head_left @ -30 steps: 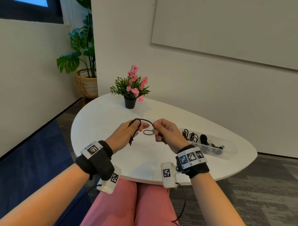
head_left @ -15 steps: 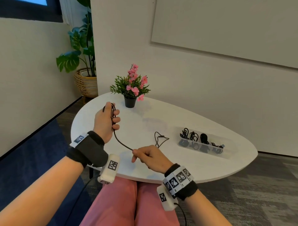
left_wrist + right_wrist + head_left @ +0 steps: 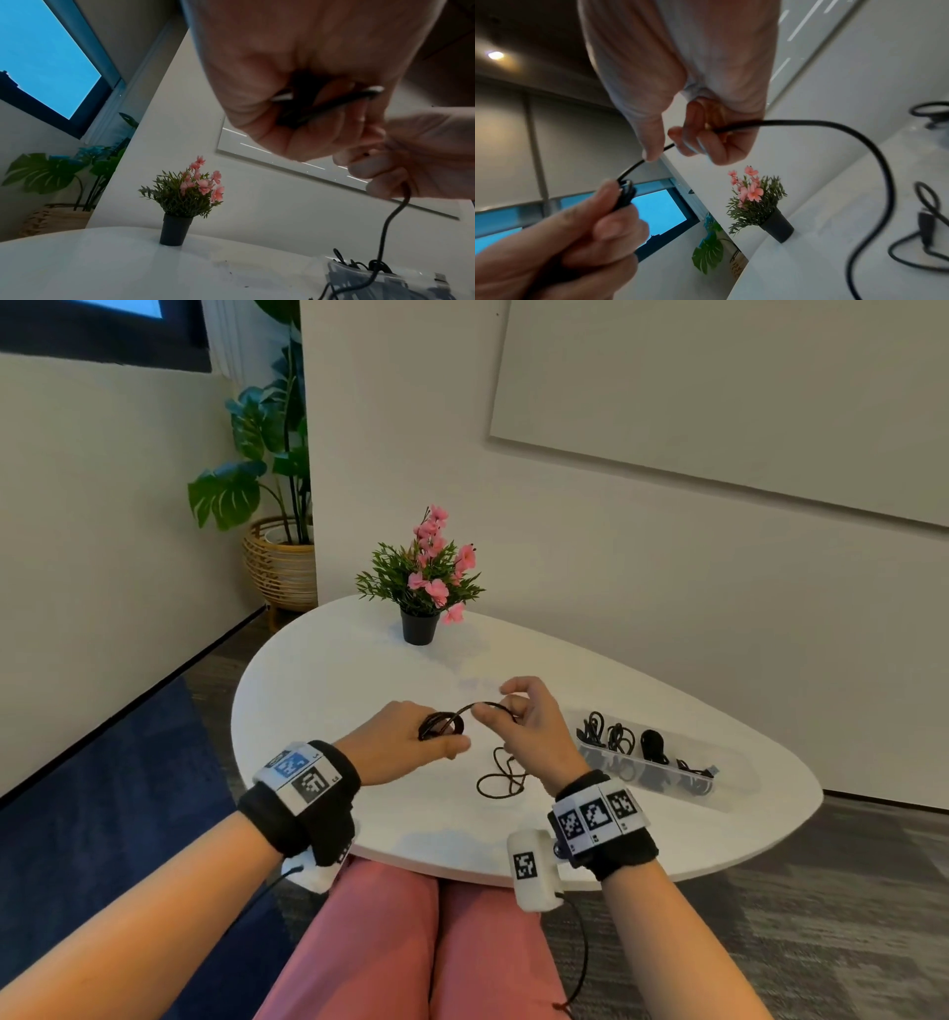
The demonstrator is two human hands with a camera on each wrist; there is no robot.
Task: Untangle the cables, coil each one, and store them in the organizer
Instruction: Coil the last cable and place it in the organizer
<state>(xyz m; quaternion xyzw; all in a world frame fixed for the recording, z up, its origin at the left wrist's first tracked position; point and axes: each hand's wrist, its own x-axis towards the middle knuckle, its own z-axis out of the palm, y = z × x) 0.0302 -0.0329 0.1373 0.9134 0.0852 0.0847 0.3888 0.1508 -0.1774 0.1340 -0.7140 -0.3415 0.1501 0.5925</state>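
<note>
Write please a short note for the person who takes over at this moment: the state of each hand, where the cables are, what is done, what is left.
Left hand: grips the small coil of the black cable.
Right hand: pinches the same cable just past the coil and feeds it.
The loose tail lies on the white table, in front of the right hand.
Clear organizer, at the right: several coiled black cables already stored.
Left: wind the tail onto the coil, then put it in the organizer.
</note>
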